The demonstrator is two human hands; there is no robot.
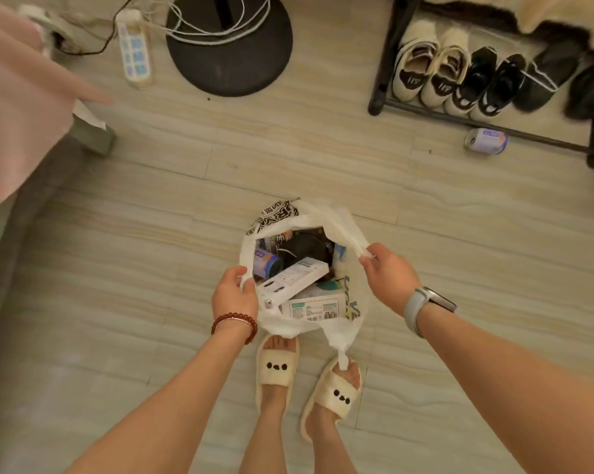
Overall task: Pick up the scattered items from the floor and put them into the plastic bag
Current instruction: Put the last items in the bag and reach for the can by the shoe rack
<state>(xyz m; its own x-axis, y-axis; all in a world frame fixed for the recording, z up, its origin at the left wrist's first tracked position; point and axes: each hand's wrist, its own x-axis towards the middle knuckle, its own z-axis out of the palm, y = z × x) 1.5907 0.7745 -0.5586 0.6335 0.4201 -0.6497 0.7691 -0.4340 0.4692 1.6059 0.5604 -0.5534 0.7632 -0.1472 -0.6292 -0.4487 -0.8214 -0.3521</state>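
White plastic bag (336,220), held open, partly filled.

The bag hangs between the left hand (234,293) and the right hand (388,272): the left grips the near-left rim, the right pinches a twisted handle at the far-right rim. Inside, just right of the left hand, a long white box (294,279) lies diagonally over a flat white labelled box (314,307); a lilac can (267,264) and a dark item lie beyond. A second lilac can (486,141) lies on its side on the floor, well beyond the right hand.

Red bead bracelet (234,323), grey watch (422,307), cream slippers (277,366)
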